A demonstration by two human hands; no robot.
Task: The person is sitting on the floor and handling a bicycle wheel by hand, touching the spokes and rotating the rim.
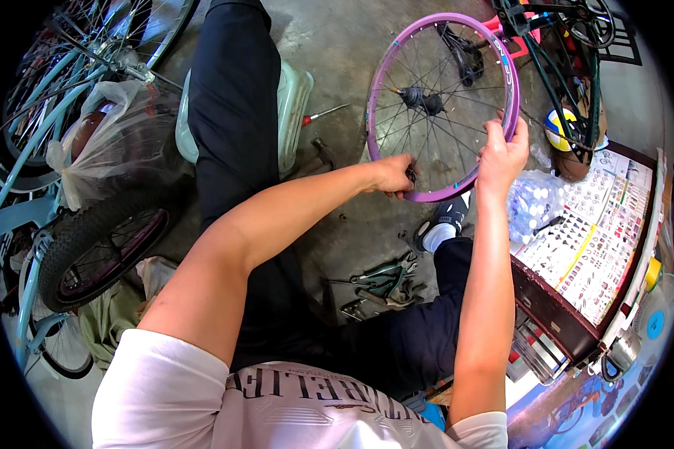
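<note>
A bicycle wheel with a purple rim and black spokes is held tilted above the floor, its dark hub near the middle. My left hand is at the rim's lower left, fingers closed round a small dark piece that is too small to name. My right hand grips the right side of the rim. Below the wheel, pliers and other hand tools lie on the concrete floor, and a red-handled screwdriver is beside my left leg.
Bicycles, a loose tyred wheel and a plastic bag crowd the left. A green bicycle frame, a ball, bagged bottles and a cabinet with printed sheets stand right. A pale translucent container is under my left leg.
</note>
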